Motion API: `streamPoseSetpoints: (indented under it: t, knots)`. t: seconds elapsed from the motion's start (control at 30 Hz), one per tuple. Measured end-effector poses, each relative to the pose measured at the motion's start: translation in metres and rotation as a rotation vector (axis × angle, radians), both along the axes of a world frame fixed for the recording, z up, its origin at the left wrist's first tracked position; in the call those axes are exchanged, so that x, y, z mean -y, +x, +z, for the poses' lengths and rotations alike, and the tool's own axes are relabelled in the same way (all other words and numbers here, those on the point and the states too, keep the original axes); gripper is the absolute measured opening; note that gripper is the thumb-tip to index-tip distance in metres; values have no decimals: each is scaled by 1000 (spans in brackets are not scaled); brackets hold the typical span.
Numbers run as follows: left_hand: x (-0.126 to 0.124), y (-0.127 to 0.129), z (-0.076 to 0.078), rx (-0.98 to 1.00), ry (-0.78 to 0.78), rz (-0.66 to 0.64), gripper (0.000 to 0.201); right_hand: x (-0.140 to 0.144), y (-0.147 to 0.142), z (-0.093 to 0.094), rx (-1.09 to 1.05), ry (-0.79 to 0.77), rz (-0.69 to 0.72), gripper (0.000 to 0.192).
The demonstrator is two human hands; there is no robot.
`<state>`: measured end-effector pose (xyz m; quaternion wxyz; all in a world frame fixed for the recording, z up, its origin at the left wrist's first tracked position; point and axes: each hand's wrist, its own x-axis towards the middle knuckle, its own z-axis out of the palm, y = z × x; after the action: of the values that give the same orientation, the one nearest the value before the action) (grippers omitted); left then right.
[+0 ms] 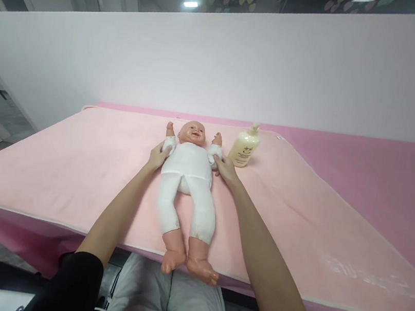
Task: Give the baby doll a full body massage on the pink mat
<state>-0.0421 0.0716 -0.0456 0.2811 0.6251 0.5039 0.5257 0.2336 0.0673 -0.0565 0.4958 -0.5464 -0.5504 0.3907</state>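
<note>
"Where does the doll [186, 158] lie?"

"On its back in the middle of the frame, head toward the top, on a peach blanket [105, 161]. Its bare feet reach over the blanket's near edge at the bottom centre."

"What is the left hand [157, 156] doing?"

"It comes up from the lower left and is clamped on the doll's white sleeve at that side, thumb on top. The other fingers are mostly hidden."

"And the right hand [228, 169]?"

"Clamped likewise on the other sleeve, right of centre, thumb over the cloth. Both of the doll's forearms point toward the top of the frame."

"Anything close by?"

"A pale yellow bottle [245, 148] with a pump top stands upright just beside the right hand. Whether they touch, I can't tell."

"What's around the blanket?"

"A darker pink cover [381, 192] shows beneath it on the right, and a white wall [244, 67] runs across behind. Grey trousers [155, 293] fill the bottom centre."
</note>
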Motion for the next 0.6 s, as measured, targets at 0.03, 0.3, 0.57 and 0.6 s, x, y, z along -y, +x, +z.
streamPoseSetpoints:
  t: [0.03,0.3,0.57,0.6]
  knots:
    - [-1,1,0,-46,13,34,40,0,-2,2,26,-15,-19,23]
    - [-15,3,-4,-171,-81,179,41,-3,-3,10,-23,-153,-58,23]
    - [-8,1,-6,60,-51,52,42,3,2,7,-166,-116,-25,26]
    - [-7,-1,-6,136,-67,-10,43,5,4,6,-202,-98,0,27]
